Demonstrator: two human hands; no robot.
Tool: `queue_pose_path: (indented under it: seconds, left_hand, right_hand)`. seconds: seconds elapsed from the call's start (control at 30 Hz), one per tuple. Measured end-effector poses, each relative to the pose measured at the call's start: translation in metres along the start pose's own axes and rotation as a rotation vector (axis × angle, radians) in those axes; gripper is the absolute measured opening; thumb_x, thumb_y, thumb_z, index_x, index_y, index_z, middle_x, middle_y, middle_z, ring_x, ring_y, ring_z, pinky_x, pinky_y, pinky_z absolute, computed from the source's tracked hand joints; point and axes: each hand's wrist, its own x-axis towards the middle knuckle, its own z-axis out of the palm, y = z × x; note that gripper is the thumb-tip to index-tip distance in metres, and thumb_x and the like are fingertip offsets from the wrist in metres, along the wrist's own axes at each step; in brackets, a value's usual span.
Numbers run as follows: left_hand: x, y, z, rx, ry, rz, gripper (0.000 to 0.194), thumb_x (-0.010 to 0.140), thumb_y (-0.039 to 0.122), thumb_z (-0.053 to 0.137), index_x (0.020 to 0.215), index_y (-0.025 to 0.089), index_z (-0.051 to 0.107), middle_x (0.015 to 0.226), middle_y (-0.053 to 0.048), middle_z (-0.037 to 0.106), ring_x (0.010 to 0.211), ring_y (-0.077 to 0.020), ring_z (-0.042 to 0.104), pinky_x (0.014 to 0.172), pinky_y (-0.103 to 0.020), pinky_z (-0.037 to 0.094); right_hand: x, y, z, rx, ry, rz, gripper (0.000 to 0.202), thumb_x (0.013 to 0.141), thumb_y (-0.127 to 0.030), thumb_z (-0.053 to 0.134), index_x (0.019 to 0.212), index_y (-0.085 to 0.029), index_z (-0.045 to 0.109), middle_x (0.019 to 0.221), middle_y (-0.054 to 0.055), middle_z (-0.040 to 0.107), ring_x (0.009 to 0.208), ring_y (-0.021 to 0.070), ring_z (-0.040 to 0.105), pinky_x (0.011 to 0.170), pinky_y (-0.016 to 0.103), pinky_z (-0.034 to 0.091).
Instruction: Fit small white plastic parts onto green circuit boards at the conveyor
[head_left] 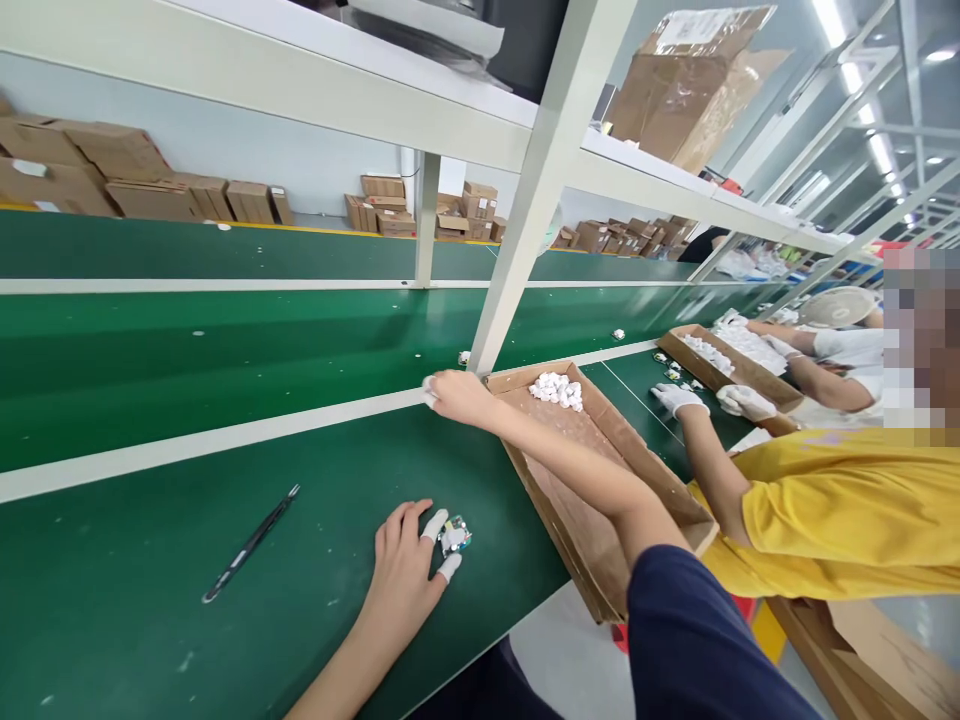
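My left hand (pixel 409 560) rests low over the green bench, with white finger cots on its thumb and index finger. Those two fingertips grip the edges of a small circuit board (pixel 455 537) with white parts on it. My right arm stretches across a cardboard tray (pixel 536 480). At its end my right hand (pixel 461 397), fingers bent together and a white cot on a fingertip, hovers by the pale divider strip. Whatever it may hold is hidden. Just beyond it lies another small board (pixel 464 357), beside the post. Black tweezers (pixel 251 545) lie left of my left hand.
Small white parts (pixel 556 391) are heaped at the tray's far end. A slanted metal post (pixel 536 190) rises beside my right hand. Right of the tray, a co-worker's gloved hands (pixel 679 400) are near several boards. A second tray (pixel 727 370) stands there.
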Motion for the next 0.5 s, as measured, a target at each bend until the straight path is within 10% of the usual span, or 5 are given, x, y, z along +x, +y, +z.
queue_pose_path:
  seconds: [0.23,0.5]
  left_hand:
    - [-0.001,0.005,-0.003,-0.047,-0.046,-0.019,0.019,0.075,0.009,0.052,0.09,0.015,0.062,0.128,-0.015,0.053,0.123,-0.0362,0.043,0.093,-0.054,0.045]
    - [0.002,0.007,-0.008,-0.099,-0.126,-0.075,0.027,0.076,0.014,0.051,0.102,0.016,0.059,0.128,-0.014,0.05,0.124,-0.0343,0.04,0.096,-0.054,0.044]
  right_hand:
    - [-0.119,0.134,0.011,-0.125,0.071,0.397,0.029,0.092,-0.021,0.039,0.095,-0.012,0.066,0.1,0.016,0.065,0.093,0.0244,0.06,0.073,0.03,0.043]
    - [-0.141,0.205,0.067,-0.162,0.128,0.519,0.033,0.081,-0.012,0.046,0.11,-0.008,0.061,0.127,0.019,0.047,0.116,0.0305,0.041,0.09,0.036,0.039]
